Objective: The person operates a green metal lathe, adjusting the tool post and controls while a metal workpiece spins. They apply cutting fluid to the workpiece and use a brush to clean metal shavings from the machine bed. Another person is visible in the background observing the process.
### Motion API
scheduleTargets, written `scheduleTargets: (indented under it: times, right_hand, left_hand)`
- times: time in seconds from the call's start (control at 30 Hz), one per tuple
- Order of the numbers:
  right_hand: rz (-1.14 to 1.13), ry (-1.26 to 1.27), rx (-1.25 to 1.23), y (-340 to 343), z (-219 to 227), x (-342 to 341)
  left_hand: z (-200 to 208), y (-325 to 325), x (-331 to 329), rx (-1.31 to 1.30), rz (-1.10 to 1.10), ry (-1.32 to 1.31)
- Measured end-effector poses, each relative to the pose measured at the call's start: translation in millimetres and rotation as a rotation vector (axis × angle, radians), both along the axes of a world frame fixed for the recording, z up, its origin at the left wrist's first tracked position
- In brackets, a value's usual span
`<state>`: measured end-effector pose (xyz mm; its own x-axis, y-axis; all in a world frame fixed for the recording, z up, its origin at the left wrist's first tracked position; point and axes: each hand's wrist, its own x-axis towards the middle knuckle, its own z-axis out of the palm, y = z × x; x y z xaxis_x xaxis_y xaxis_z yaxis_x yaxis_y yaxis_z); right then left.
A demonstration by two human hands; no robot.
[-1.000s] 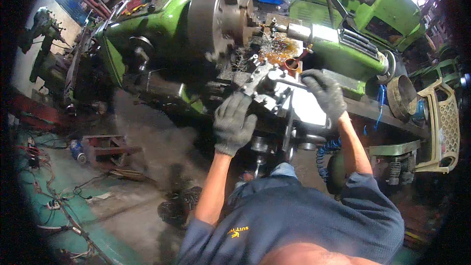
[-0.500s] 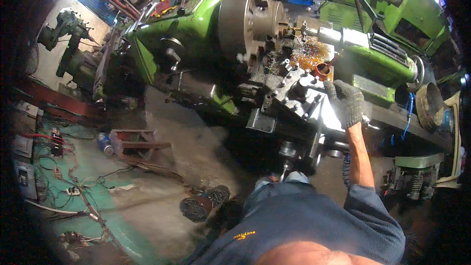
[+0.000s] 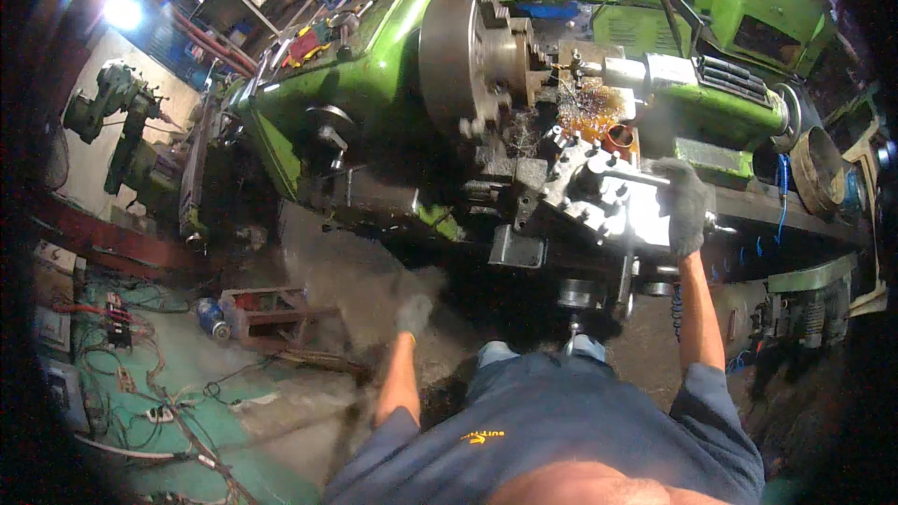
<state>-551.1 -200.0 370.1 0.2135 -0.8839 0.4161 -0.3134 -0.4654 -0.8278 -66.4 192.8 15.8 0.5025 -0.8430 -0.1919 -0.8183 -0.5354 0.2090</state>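
In a grey work glove, my right hand [image 3: 687, 210] closes around the outer end of the tool post lever [image 3: 631, 174]. The lever sits on the square tool post [image 3: 587, 189] of a green lathe. Just beyond it stands a small copper-coloured cup [image 3: 618, 137], beside metal chips and brown fluid [image 3: 591, 114]. To the left, a large steel chuck [image 3: 451, 61] faces the tailstock [image 3: 669, 73]. My left hand [image 3: 414, 315], also gloved, hangs low over the floor, away from the lathe. Motion smears its fingers, and nothing can be made out in it.
Tools lie on the green headstock [image 3: 341, 65]. A red-brown metal frame [image 3: 271, 313] and a blue can [image 3: 212, 318] stand on the floor at left, near loose cables [image 3: 159, 393]. A round metal ring [image 3: 817, 173] leans at the lathe's right end.
My right hand has moved slightly right and nearer, and the lever now points right toward it. My left hand has come into view at lower left. The whole view has shifted a little.
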Motion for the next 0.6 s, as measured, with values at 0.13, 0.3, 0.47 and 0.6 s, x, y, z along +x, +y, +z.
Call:
scheduleTargets:
  times: [0.13,0.3,0.47,0.6]
  right_hand:
    - [-0.213,-0.04,0.291,-25,-94,-52]
    - [-0.513,0.596,0.163,-4,-104,-8]
    - [-0.621,0.615,-0.122,-1,-117,3]
    - [-0.657,0.659,0.003,2,-110,12]
  left_hand:
    - [188,-166,55,-0.486,-0.08,0.067]
    - [370,-277,115,-0.819,-0.28,-0.234]
    - [440,-377,169,-1.149,-0.456,-0.269]
    - [457,-449,184,-0.984,-0.515,0.545]
